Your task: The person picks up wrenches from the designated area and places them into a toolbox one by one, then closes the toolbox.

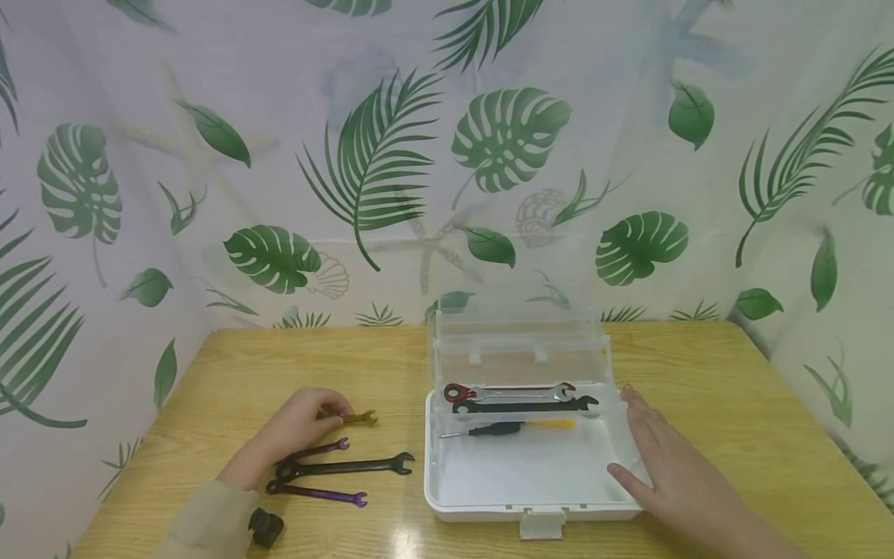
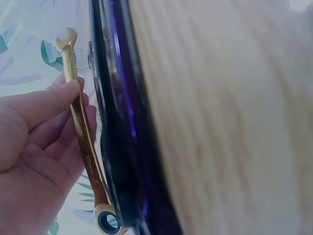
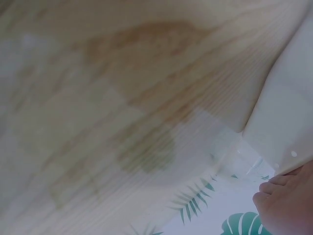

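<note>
My left hand [image 1: 307, 423] pinches a gold ratcheting wrench [image 2: 84, 132] between thumb and fingers, its open-jaw end pointing away from the palm and its ring end down. Below that hand on the table lie a small purple wrench [image 1: 334, 446], a larger black wrench [image 1: 349, 467] and another purple wrench [image 1: 321, 493]. My right hand [image 1: 673, 470] rests with extended fingers against the right side of an open white toolbox [image 1: 443, 505]. Inside are a red-and-silver wrench [image 1: 517, 394], a black wrench [image 1: 524, 406] and a black-and-yellow screwdriver [image 1: 497, 428].
The toolbox's clear lid [image 1: 520, 330] stands raised at its back, and a white latch [image 1: 542, 524] hangs at its front. A small black device [image 1: 267, 528] sits by the left sleeve [image 1: 209, 520]. Leaf-patterned cloth [image 1: 391, 155] surrounds the wooden table [image 1: 307, 353].
</note>
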Demonstrator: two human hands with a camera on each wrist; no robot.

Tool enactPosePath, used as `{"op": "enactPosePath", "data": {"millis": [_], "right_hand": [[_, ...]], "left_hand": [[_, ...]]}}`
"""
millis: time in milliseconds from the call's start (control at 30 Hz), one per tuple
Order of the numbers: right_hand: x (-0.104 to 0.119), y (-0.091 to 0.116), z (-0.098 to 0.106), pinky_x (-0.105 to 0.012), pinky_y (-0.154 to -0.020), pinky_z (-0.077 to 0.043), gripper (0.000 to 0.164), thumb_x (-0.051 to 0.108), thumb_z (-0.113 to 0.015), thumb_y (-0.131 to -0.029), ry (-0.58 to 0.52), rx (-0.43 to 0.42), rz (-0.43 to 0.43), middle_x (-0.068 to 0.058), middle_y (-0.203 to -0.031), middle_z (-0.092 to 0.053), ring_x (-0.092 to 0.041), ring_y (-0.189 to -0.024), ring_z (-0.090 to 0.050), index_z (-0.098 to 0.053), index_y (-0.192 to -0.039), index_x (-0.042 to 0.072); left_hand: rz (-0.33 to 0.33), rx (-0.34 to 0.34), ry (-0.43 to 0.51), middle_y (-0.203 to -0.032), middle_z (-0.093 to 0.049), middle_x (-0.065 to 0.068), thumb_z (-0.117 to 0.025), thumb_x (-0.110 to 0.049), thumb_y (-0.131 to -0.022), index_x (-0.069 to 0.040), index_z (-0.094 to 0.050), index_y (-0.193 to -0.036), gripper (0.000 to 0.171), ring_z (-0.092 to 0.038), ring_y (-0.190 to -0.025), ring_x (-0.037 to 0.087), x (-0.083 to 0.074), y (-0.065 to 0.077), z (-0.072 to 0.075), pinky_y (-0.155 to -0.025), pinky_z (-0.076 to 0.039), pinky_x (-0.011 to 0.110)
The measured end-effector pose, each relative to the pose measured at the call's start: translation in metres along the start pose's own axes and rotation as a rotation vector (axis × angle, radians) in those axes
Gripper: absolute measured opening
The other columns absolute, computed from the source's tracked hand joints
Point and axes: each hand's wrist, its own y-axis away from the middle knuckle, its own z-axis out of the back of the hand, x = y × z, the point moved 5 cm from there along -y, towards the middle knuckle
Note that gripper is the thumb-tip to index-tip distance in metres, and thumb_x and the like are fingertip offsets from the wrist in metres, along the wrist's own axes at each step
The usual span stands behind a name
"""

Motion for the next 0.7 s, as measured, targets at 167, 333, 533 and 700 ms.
{"op": "enactPosePath", "data": {"millis": [167,333,533,700], "right_hand": [[0.000,-0.002,0.000,-0.065,-0.126,-0.029,0.099,0.055,-0.060,-0.105,-0.004,0.013,-0.010,-0.021,-0.178,-0.014,-0.047,-0.158,-0.029,-0.010,-0.169,-0.001],[0.001,-0.003,0.001,-0.070,-0.120,-0.036,0.100,0.056,-0.060,-0.104,-0.009,0.023,-0.014,-0.021,-0.178,-0.013,-0.048,-0.157,-0.028,-0.010,-0.169,-0.001],[0.000,-0.002,0.001,-0.068,-0.122,-0.033,0.099,0.055,-0.060,-0.104,-0.003,0.013,-0.005,-0.021,-0.178,-0.014,-0.048,-0.158,-0.029,-0.010,-0.169,-0.001],[0.001,-0.001,0.000,-0.067,-0.121,-0.036,0.099,0.054,-0.062,-0.104,0.015,0.010,0.008,-0.022,-0.177,-0.016,-0.047,-0.157,-0.030,-0.014,-0.168,-0.004]], "left_hand": [[0.041,-0.050,0.038,-0.101,-0.081,0.007,-0.072,0.002,-0.096,-0.005,-0.082,-0.104,0.015,-0.073,-0.093,0.019,-0.003,0.001,0.002,-0.085,-0.063,0.041],[0.043,-0.077,0.058,-0.101,-0.081,0.008,-0.073,0.000,-0.097,-0.006,-0.083,-0.104,0.014,-0.074,-0.093,0.019,-0.010,-0.001,0.004,-0.085,-0.064,0.040],[0.072,-0.111,0.049,-0.100,-0.082,0.010,-0.074,0.002,-0.095,-0.004,-0.083,-0.101,0.012,-0.075,-0.090,0.022,-0.019,-0.004,0.003,-0.083,-0.065,0.040],[0.129,-0.140,0.050,-0.101,-0.082,0.012,-0.075,0.004,-0.093,-0.003,-0.083,-0.101,0.013,-0.076,-0.092,0.025,-0.030,-0.006,0.007,-0.085,-0.065,0.042]]}}
